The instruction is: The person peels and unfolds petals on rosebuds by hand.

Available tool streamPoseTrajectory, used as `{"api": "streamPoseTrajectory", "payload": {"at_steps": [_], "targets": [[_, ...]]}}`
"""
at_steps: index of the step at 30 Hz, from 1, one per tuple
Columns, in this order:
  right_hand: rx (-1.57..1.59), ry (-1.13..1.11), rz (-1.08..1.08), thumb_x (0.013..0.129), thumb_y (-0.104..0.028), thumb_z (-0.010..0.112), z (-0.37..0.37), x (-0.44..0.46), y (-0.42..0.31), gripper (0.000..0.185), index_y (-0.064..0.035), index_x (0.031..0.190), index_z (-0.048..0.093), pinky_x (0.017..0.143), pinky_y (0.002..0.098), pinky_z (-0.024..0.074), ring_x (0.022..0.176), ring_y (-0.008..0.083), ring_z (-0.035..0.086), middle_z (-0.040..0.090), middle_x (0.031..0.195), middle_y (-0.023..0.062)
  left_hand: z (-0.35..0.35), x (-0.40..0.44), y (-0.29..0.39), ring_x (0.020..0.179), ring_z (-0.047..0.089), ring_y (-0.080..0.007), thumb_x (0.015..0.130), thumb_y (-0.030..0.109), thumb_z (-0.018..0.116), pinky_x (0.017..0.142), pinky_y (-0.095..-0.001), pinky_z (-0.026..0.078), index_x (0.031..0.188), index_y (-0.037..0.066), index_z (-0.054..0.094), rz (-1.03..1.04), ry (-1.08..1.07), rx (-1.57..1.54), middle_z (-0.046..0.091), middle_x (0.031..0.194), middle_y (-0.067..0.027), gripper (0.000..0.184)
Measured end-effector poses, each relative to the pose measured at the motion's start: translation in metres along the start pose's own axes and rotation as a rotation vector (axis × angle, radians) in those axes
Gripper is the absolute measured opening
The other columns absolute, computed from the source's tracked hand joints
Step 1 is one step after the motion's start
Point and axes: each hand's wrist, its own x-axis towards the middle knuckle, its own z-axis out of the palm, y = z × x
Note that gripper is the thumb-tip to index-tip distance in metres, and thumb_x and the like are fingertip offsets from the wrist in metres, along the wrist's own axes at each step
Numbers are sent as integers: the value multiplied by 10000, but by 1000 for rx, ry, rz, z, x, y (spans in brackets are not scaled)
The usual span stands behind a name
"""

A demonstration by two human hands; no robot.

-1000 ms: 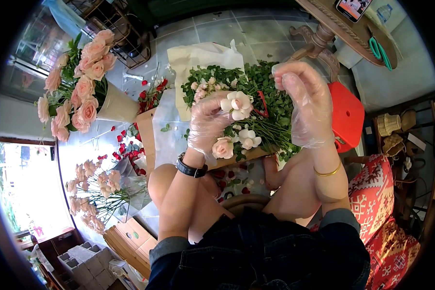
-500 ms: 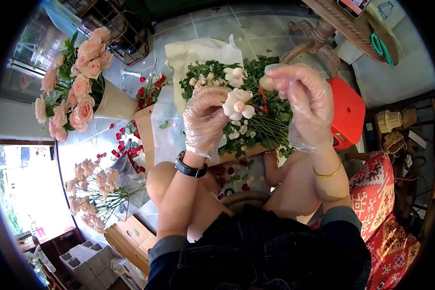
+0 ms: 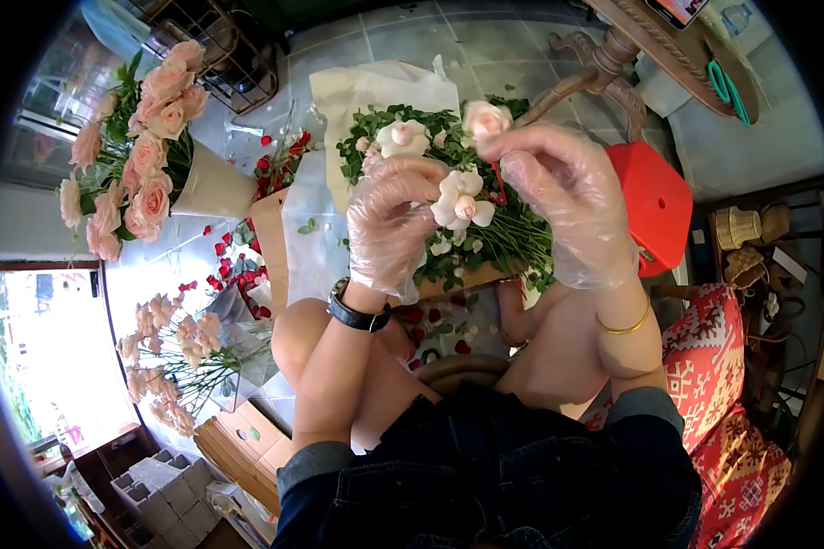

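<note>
My left hand (image 3: 392, 224), in a clear plastic glove, is closed, its thumb and forefinger pinching just beside a white rose (image 3: 464, 201) with outer petals folded back around a pink centre. My right hand (image 3: 563, 197), gloved too, has its fingers pinched by a pale pink rose (image 3: 487, 121), slightly blurred, at their tips. Another white rose (image 3: 403, 137) with opened petals rests above my left hand among green leaves. Below and between the hands lies a bundle of green stems (image 3: 513, 224). A small red thing (image 3: 498, 181) shows there, partly hidden.
Wrapping paper (image 3: 339, 96) spreads under the flowers. Red petals (image 3: 229, 261) litter the tiled floor. A vase (image 3: 212, 188) of pink roses stands left, with more pale roses (image 3: 160, 371) lower down. At right are a red stool (image 3: 655, 206), a wooden table (image 3: 673, 55) and a patterned red cloth (image 3: 705, 357).
My right hand's fingertips have moved up and left, and the pink rose shows more clearly there. My left hand has turned a little, tilting its white rose. The view has shifted slightly.
</note>
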Motion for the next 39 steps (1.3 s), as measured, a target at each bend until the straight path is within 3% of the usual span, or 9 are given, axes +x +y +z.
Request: {"api": "streamPoseTrajectory", "payload": {"at_steps": [1,4,14,34,39], "targets": [[207,-44,201,816,-96,606,1,0,-1,129,8,890,621,643,195,424,707,73,525,587,780,21,1,0,1,799,556,-176,652,-72,659,684,-284,450,761,16,599,19,-16,-4,590,864,-89,152],[343,-113,327,797,-70,610,4,-1,1,120,-8,900,609,606,182,394,687,47,505,598,822,22,2,0,4,810,557,-179,653,-85,645,695,-290,452,763,17,600,-5,-33,-76,588,874,-93,158],[250,-177,372,803,-114,638,3,0,-3,126,-4,855,608,539,159,382,632,23,492,596,734,-3,3,-1,1,808,558,-179,659,-90,643,705,-293,458,758,19,598,-17,6,-100,589,880,-98,154],[485,-78,432,854,-166,579,20,-5,4,161,-6,873,586,442,168,371,514,34,438,525,667,-15,8,-3,-3,790,537,-150,666,-53,684,701,-267,439,731,38,575,-32,110,-214,579,871,-73,157],[501,-155,416,863,-163,563,21,-4,2,161,-6,889,584,445,170,387,522,35,445,525,671,-9,8,-1,-1,792,541,-155,676,-12,702,703,-266,439,733,39,576,-34,100,-215,585,867,-79,147]]}}
